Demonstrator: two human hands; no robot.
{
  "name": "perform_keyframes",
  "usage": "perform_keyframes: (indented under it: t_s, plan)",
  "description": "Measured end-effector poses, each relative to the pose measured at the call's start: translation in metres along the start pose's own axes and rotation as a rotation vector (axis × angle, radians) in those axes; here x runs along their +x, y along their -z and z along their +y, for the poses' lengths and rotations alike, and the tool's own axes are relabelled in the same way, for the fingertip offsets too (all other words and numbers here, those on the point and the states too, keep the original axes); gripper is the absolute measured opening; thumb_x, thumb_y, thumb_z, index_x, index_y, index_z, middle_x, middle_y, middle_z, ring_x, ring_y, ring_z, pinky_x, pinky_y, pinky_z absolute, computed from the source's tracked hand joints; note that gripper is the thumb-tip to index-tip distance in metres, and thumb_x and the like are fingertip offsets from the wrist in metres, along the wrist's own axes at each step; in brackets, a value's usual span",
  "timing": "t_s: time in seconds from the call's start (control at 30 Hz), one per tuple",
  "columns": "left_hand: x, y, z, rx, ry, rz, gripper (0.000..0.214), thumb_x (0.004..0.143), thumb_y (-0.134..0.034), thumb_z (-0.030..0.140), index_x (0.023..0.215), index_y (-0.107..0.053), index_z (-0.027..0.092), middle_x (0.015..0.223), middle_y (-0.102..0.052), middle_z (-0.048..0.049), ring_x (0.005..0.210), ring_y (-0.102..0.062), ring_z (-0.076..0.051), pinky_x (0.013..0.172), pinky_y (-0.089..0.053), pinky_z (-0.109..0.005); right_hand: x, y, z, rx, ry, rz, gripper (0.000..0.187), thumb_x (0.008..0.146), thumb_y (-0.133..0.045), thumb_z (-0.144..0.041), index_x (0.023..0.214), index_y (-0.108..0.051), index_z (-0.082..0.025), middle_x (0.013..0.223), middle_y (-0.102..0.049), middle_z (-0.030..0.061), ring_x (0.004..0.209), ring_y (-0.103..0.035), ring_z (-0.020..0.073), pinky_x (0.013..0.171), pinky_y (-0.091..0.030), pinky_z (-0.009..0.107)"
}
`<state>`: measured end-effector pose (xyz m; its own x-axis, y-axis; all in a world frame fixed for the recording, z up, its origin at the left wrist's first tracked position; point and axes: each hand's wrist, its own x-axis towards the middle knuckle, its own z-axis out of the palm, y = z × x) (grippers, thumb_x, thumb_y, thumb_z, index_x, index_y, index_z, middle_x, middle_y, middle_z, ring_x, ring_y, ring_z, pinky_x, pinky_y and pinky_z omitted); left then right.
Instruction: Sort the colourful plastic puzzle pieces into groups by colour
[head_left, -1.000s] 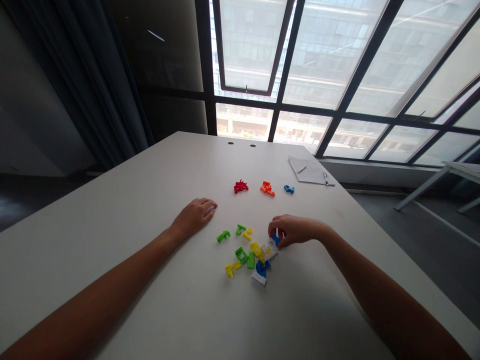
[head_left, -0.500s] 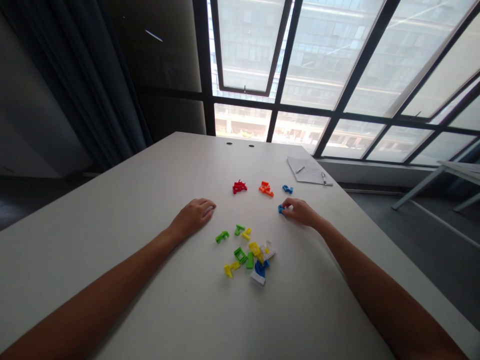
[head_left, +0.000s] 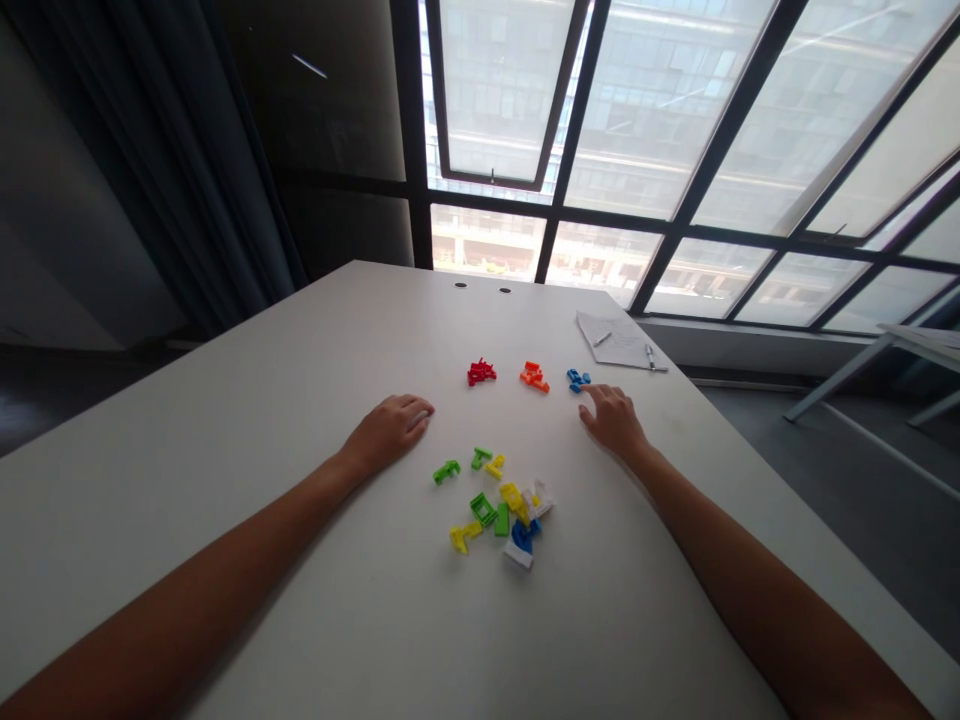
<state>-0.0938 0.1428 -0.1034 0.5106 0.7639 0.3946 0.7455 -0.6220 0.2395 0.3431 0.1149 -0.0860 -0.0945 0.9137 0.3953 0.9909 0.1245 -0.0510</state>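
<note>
My right hand (head_left: 613,422) is open, thumb apart from the fingers, with its index fingertip at the near edge of a small cluster of blue plastic pieces (head_left: 577,377). My left hand (head_left: 387,432) rests on the table with its fingers curled in; a small greyish patch shows between thumb and fingers, too unclear to name. Between the hands and farther off lie a red cluster (head_left: 481,372) and an orange cluster (head_left: 534,377). Nearer me is a loose mix: green pieces (head_left: 447,472), yellow pieces (head_left: 465,537), a white piece (head_left: 518,556) and a dark blue piece (head_left: 526,535).
The white table (head_left: 300,380) carries everything. A written sheet of paper (head_left: 619,345) with two pens on it lies at the far right edge. Tall windows (head_left: 630,120) stand behind, a dark curtain (head_left: 172,160) hangs left, and another table (head_left: 922,340) is at right.
My right hand has moved slightly away and right, let go of the blue piece at the blue cluster, and spread its fingers. The left hand keeps its place.
</note>
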Motion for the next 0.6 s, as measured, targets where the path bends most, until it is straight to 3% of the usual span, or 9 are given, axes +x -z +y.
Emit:
perform_keyframes:
  t_s: [0.1, 0.3, 0.4, 0.5, 0.6]
  plan:
    - [0.0, 0.0, 0.0, 0.005, 0.0, -0.001, 0.032, 0.097, -0.045, 0.034, 0.113, -0.07, 0.022, 0.119, -0.07, -0.0077, 0.108, -0.063, -0.026, 0.101, -0.049, -0.041, -0.001, -0.002, -0.006, 0.02, 0.055, -0.01, 0.033, 0.097, -0.052, -0.029, 0.125, -0.065, -0.017, 0.129, -0.066, 0.0138, 0.119, -0.055, 0.0314, 0.101, -0.041, 0.044]
    - [0.0, -0.001, -0.001, 0.002, 0.0, 0.003, 0.032, 0.097, -0.045, 0.034, 0.112, -0.07, 0.022, 0.119, -0.071, -0.0075, 0.108, -0.063, -0.026, 0.101, -0.049, -0.041, -0.002, 0.0, -0.013, 0.038, 0.108, -0.021, 0.032, 0.097, -0.055, -0.029, 0.124, -0.066, -0.016, 0.129, -0.067, 0.0141, 0.12, -0.056, 0.0314, 0.101, -0.041, 0.045]
    - [0.0, -0.001, 0.0, -0.001, -0.001, 0.004, 0.031, 0.097, -0.046, 0.034, 0.112, -0.071, 0.022, 0.118, -0.071, -0.0074, 0.108, -0.063, -0.026, 0.101, -0.049, -0.041, -0.002, 0.012, -0.028, 0.099, 0.197, -0.017, 0.023, 0.097, -0.054, -0.022, 0.112, -0.07, -0.016, 0.112, -0.072, 0.0135, 0.106, -0.063, 0.0277, 0.095, -0.045, 0.041]
    - [0.0, 0.0, 0.0, -0.007, 0.005, 0.004, 0.031, 0.097, -0.046, 0.034, 0.112, -0.071, 0.022, 0.118, -0.071, -0.0075, 0.108, -0.064, -0.026, 0.1, -0.049, -0.042, -0.007, 0.027, -0.055, 0.246, 0.403, -0.148, 0.018, 0.095, -0.054, -0.016, 0.097, -0.072, -0.017, 0.094, -0.074, 0.0094, 0.087, -0.066, 0.0213, 0.084, -0.047, 0.033]
    - [0.0, 0.0, 0.0, -0.011, 0.006, 0.002, 0.032, 0.097, -0.046, 0.034, 0.112, -0.071, 0.022, 0.118, -0.071, -0.0075, 0.108, -0.064, -0.026, 0.101, -0.049, -0.042, -0.014, 0.048, -0.085, 0.41, 0.59, -0.326, 0.016, 0.092, -0.058, -0.014, 0.096, -0.073, -0.018, 0.091, -0.073, 0.0069, 0.081, -0.065, 0.0174, 0.077, -0.047, 0.028]
